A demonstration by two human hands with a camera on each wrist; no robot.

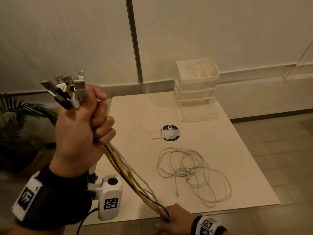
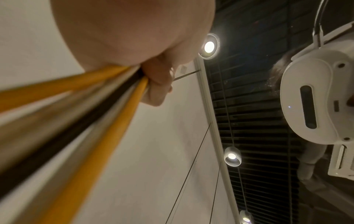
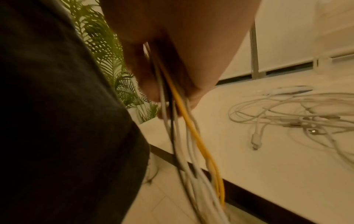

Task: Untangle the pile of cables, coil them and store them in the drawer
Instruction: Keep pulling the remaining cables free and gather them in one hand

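My left hand (image 1: 88, 126) is raised at the left and grips a bundle of yellow, black and white cables (image 1: 128, 173) in a fist, with several connector ends (image 1: 66, 89) sticking out above it. The bundle runs taut down to my right hand (image 1: 176, 216) at the table's front edge, which grips it lower down. In the left wrist view the left hand (image 2: 134, 33) holds the cable bundle (image 2: 76, 113). From the right hand (image 3: 182, 37) the bundle (image 3: 191, 144) hangs below the table edge. Loose white cables (image 1: 193, 172) lie looped on the table (image 1: 135, 116). A white drawer unit (image 1: 196, 85) stands at the back.
A round blue sticker (image 1: 169, 133) marks the table's middle. A potted plant (image 1: 15, 119) stands on the floor at the left. In the right wrist view, dark clothing (image 3: 57, 121) fills the left, with the white cables (image 3: 287, 115) to the right.
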